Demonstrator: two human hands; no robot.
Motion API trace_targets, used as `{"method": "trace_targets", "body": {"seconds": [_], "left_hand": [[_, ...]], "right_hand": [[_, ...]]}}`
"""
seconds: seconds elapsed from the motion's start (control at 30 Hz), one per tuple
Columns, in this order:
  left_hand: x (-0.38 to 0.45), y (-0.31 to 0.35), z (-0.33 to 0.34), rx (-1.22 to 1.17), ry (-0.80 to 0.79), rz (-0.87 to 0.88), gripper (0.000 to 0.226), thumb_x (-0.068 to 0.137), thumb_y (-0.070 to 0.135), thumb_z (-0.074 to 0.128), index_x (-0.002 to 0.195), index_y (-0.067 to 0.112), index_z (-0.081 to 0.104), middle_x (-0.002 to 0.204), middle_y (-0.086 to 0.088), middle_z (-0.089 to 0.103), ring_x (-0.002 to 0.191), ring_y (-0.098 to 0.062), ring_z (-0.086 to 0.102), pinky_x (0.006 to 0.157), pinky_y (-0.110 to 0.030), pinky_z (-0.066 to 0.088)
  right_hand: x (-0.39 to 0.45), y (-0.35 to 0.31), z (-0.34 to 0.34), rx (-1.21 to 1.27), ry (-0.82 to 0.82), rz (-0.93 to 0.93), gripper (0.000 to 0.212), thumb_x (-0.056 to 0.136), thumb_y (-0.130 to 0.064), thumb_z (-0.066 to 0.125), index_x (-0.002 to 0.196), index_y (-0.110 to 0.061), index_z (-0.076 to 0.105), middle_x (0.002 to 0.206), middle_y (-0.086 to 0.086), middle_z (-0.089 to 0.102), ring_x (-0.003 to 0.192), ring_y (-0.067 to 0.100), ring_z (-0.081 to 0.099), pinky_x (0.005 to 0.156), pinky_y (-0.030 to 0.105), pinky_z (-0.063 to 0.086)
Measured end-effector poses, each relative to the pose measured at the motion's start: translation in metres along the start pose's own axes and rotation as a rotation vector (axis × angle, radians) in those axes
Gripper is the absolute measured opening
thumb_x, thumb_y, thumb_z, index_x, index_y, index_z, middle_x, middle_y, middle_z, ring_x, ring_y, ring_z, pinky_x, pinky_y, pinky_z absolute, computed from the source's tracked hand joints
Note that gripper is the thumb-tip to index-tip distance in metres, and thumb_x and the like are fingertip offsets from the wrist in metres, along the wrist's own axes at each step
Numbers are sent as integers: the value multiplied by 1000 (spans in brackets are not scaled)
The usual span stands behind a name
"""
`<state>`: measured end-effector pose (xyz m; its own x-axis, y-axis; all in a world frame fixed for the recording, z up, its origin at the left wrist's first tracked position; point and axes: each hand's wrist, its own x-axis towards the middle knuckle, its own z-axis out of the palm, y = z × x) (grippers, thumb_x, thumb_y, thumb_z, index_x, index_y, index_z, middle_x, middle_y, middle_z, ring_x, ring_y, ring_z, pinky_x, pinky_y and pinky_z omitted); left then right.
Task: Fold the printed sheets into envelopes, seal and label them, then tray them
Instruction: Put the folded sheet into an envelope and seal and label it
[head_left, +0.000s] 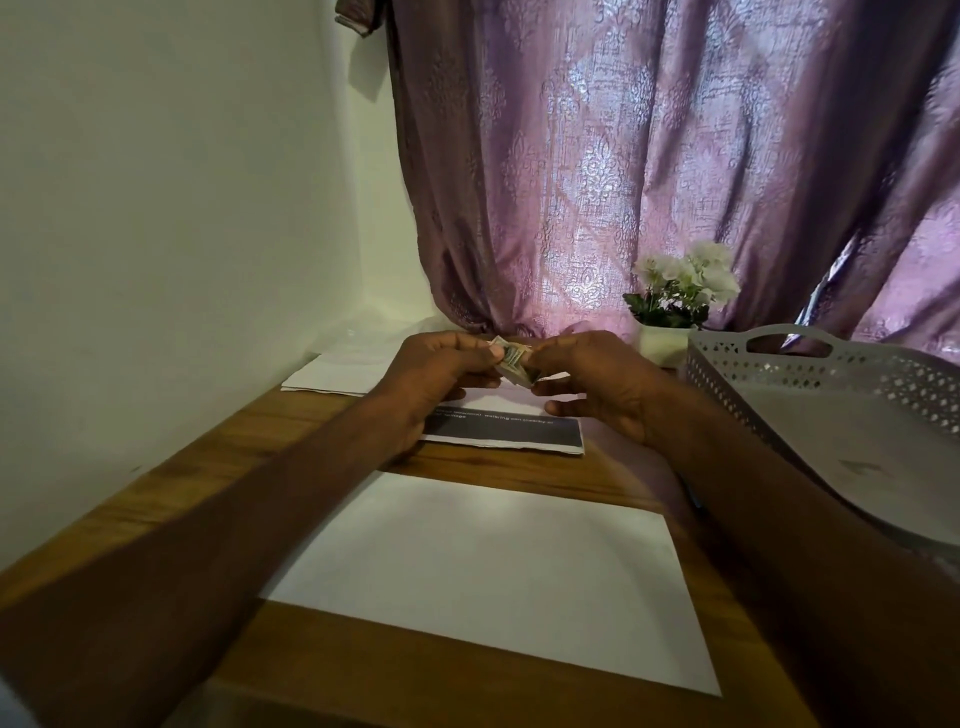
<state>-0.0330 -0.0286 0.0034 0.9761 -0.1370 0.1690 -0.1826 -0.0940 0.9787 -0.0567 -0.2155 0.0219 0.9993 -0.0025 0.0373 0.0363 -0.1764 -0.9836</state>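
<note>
Both hands meet above the printed sheet (501, 431): left hand (441, 374) and right hand (592, 379) each pinch a small roll (511, 361), probably tape or labels, held up so I can pick its end free. The envelope (488, 577) lies flat nearest me, ready for sealing; the tray (831, 410) waits at my right, within reach
</note>
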Motion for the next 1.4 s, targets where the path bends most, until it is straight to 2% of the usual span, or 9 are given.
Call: {"method": "trace_targets", "body": {"seconds": [0.27, 0.43, 0.57, 0.63, 0.9, 1.07, 1.17, 1.27, 1.4], "left_hand": [[1, -1, 1, -56, -32, 9, 21, 96, 25, 72, 113, 12, 75, 103, -2, 81, 98, -16, 77, 97, -33, 52], [4, 2, -6, -168, 26, -36, 26, 96, 24, 70, 117, 8, 72, 103, -7, 81, 103, -21, 76, 97, -36, 53], [1, 5, -7, -151, 25, -51, 25, 95, 30, 72, 114, 14, 71, 105, -4, 80, 103, -20, 75, 98, -37, 54], [0, 6, -5, -123, 17, -57, 23, 96, 32, 71, 113, 16, 71, 105, -2, 80, 104, -19, 74, 98, -37, 55], [-3, 6, -2, -60, 12, -34, 27, 97, 33, 69, 117, 15, 73, 106, -1, 80, 105, -18, 73, 96, -36, 54], [-2, 7, 1, 22, 50, 16, 27, 95, 33, 73, 114, 14, 75, 106, 0, 79, 101, -15, 74, 97, -36, 55], [-3, 8, 0, 31, 66, 38, 28, 94, 32, 74, 114, 13, 76, 105, -1, 79, 99, -16, 74, 97, -38, 55], [-4, 7, 1, 46, 70, 61, 26, 93, 31, 75, 111, 13, 77, 102, -2, 80, 100, -18, 74, 99, -41, 55], [-6, 7, 2, 87, 62, 77, 23, 90, 35, 78, 103, 16, 79, 97, 1, 80, 94, -14, 74, 95, -39, 56]], "right_hand": [[2, 0, 1, -76, 81, -24, 6, 86, -16, 71, 87, -10, 72, 95, 12, 74, 88, 24, 69, 77, 35, 59], [6, 4, -9, -98, 232, 18, 16, 84, -13, 73, 97, -4, 73, 96, 16, 74, 85, 22, 69, 74, 34, 59], [9, 18, -25, -676, 471, -166, 18, 81, -26, 75, 81, -7, 75, 78, 12, 70, 75, 25, 66, 62, 30, 50], [7, 23, -28, -888, 528, -179, 27, 75, -32, 70, 85, -7, 73, 86, 15, 68, 78, 29, 66, 66, 32, 51], [2, 26, -28, -1172, 459, -96, 34, 86, -32, 68, 110, -9, 61, 119, 18, 57, 109, 36, 58, 85, 41, 51], [1, 10, -19, -969, 606, -417, 13, 87, -21, 64, 81, -9, 65, 96, 16, 65, 89, 26, 59, 72, 29, 37], [0, 0, -5, -446, 389, -374, 35, 94, -34, 65, 68, -11, 70, 66, 9, 66, 64, 15, 59, 66, 39, 48], [-3, 0, 8, -133, 176, -263, 25, 92, -36, 74, 87, -12, 79, 84, 10, 77, 82, 23, 74, 78, 36, 61], [-3, 1, 10, 10, 151, -214, 7, 86, -13, 80, 88, -7, 79, 86, 16, 78, 81, 28, 77, 74, 31, 63]]}}
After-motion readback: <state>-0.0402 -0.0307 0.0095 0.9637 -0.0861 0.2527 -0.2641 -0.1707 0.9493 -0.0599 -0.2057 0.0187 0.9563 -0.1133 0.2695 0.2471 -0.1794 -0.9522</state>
